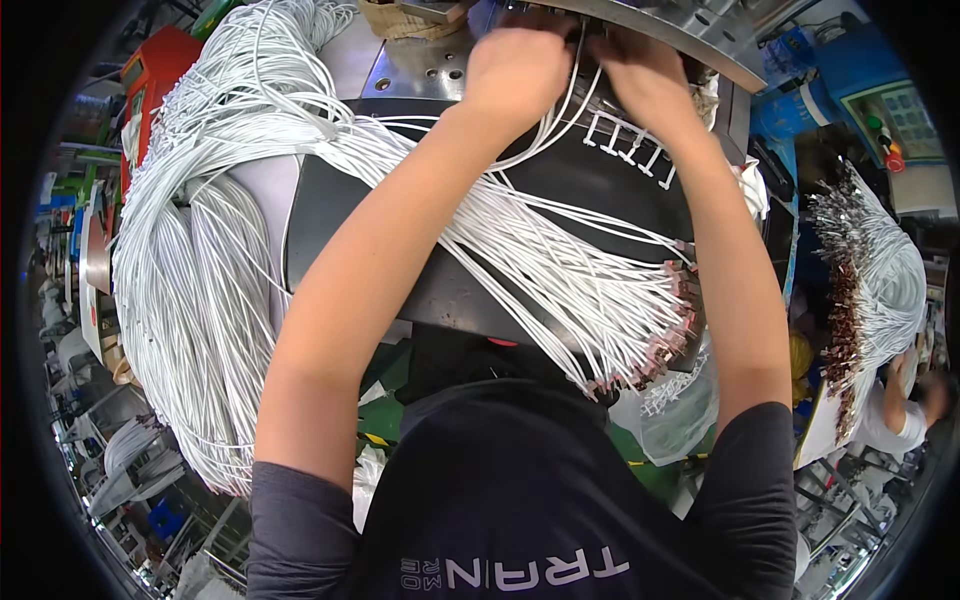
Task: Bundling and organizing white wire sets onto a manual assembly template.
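Both of my hands reach up to the metal machine at the top. My left hand (520,68) is curled at its edge, fingertips hidden, so I cannot make out what it grips. Close beside it, my right hand (642,80) is bent inward under the metal plate (690,40), its fingertips in shadow. A few white cables (556,128) run up between the two hands. Below my forearms, a thick bundle of white cables (540,250) lies across the black work surface (440,285). Its fanned ends carry reddish-brown connectors (668,345).
Large hanks of white cable (190,300) hang on the left. Small white plastic pieces (625,140) lie by my right wrist. A clear plastic bag (672,420) hangs below. At right, another person (895,415) is near a cable pile (880,290). A red box (160,75) stands at upper left.
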Available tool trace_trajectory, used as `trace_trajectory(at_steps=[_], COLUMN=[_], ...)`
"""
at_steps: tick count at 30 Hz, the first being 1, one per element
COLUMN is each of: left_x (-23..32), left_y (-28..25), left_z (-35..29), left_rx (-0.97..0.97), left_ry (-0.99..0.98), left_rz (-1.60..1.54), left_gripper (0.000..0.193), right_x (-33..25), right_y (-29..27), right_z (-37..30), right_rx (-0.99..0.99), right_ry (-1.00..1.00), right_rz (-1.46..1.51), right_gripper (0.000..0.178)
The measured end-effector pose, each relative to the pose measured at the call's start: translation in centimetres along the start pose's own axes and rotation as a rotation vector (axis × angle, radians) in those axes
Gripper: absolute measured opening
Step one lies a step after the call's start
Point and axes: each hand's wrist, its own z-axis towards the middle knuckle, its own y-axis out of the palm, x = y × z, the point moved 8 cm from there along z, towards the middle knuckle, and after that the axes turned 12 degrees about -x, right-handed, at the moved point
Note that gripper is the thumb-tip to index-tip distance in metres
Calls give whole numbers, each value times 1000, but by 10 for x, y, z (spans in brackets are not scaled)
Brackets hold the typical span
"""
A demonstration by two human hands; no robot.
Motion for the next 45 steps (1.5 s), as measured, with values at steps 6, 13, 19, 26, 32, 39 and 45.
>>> trace_trajectory(at_steps=[6,13,19,26,32,39,45], left_x=[10,19,-9,12,-4,-102,-128], left_y=[3,-2,46,-74,-2,16,22], left_z=[-17,7,11,-138,-376,-433,-454], left_rx=[293,144,-389,-131,-428,71,-14], left_ry=[243,90,-155,-197,-611,-1092,-1058], left_rz=[184,360,259,-641,-2141,-947,-785], left_gripper=[46,43,23,37,37,24,36], right_x=[-28,-32,-18,40,57,43,36], right_y=[18,15,29,-79,15,145,122], right_z=[-12,-21,-12,-199,-439,-478,-420], right_rx=[-89,277,159,614,208,109,-503], right_ry=[-116,-114,-33,123,582,905,894], right_rz=[-240,-576,-592,275,11,882,396], right_gripper=[57,46,43,23,11,49,39])
